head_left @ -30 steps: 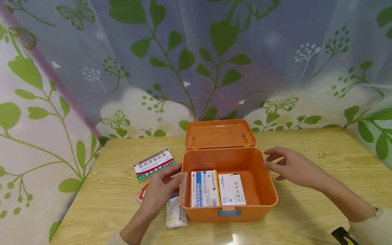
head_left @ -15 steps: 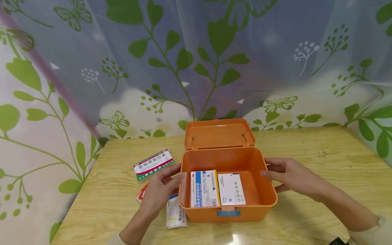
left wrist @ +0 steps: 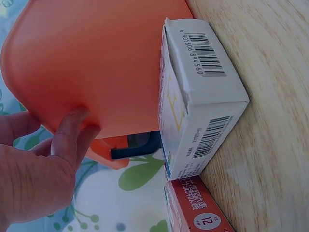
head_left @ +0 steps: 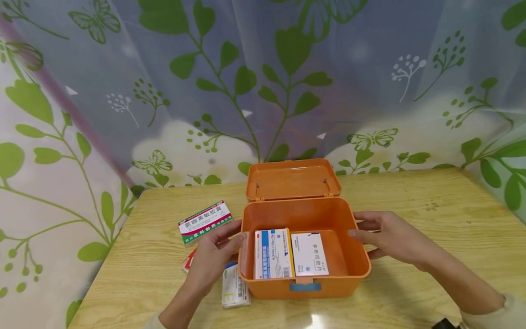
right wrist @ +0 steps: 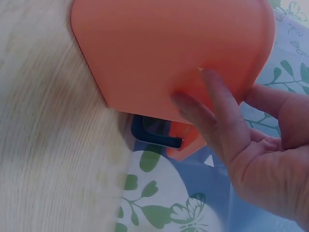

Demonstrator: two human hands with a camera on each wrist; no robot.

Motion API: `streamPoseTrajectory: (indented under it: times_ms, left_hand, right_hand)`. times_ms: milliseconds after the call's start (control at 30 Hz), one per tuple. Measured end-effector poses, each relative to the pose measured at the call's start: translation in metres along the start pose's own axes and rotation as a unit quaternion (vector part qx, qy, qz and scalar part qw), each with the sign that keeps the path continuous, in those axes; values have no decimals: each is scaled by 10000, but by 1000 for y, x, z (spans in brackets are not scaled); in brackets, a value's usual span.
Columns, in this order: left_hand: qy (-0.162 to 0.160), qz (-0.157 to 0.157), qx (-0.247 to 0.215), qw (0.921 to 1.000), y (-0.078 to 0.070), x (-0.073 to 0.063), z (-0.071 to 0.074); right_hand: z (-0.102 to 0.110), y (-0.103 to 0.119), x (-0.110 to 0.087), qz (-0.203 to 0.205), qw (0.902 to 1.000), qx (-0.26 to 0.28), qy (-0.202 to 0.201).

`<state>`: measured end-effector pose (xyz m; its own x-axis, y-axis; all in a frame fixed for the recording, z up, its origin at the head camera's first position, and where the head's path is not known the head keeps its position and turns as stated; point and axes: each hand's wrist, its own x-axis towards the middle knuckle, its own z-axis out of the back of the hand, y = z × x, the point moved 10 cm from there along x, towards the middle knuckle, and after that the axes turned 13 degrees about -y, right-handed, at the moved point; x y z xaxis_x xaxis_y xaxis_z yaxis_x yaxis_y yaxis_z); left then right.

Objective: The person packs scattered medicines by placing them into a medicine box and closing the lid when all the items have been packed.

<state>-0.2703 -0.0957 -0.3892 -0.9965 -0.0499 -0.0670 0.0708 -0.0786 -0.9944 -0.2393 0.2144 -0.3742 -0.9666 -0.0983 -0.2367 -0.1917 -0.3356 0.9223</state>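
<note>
An orange lidded medicine case (head_left: 345,285) stands open on the table, its lid (head_left: 293,180) folded back. My left hand (head_left: 213,256) grips its left wall, thumb over the rim and fingers on the outside. On the opposite wall my right hand (head_left: 388,235) holds the rim the same way; its fingers (right wrist: 224,101) press the outer face in the right wrist view. Inside lie a blue-and-white medicine box (head_left: 272,253) with a yellow edge and a white medicine box (head_left: 309,254) to its right. The case's right part shows bare orange floor.
Left of the case lie a green, white and magenta medicine box (head_left: 205,221), a red box (left wrist: 200,205) partly hidden by my left hand, and a white medicine box (left wrist: 207,96) close by the case wall. A patterned curtain (head_left: 230,91) hangs behind the wooden table (head_left: 431,205).
My right hand has come down from beside the case onto its right wall and taken hold of the rim. The left hand keeps its grip, and the medicine boxes stay in place.
</note>
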Motion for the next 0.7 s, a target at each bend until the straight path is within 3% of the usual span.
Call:
streamPoseTrajectory:
  times_ms: [700]
  left_hand:
    - [68,-15,-48,10000,-1,1,0]
  right_hand:
    - [0,3,0,78,9996,-193,-201]
